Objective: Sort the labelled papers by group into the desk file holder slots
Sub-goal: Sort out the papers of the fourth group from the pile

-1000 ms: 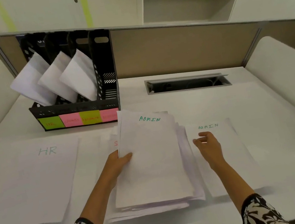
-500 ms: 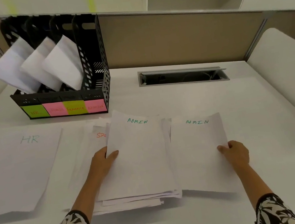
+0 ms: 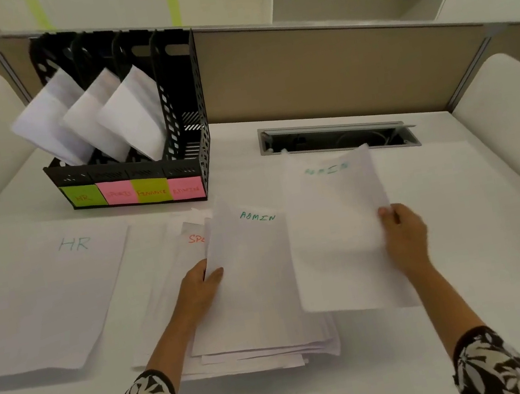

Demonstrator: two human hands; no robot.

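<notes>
Your left hand [image 3: 199, 285] pinches the near-left edge of the top ADMIN sheet [image 3: 256, 281] on the pile [image 3: 265, 352], thumb on top. Your right hand [image 3: 404, 235] grips the right edge of a raised ADMIN paper [image 3: 338, 235], which looks mid-lift. It likely goes next beyond your fingers, into the file holder's [image 3: 126, 116] rightmost pink ADMIN slot [image 3: 187, 188], apparently still empty.

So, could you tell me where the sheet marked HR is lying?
The HR sheet lies flat at the desk's left, in front of the file holder, apart from both hands.
</notes>
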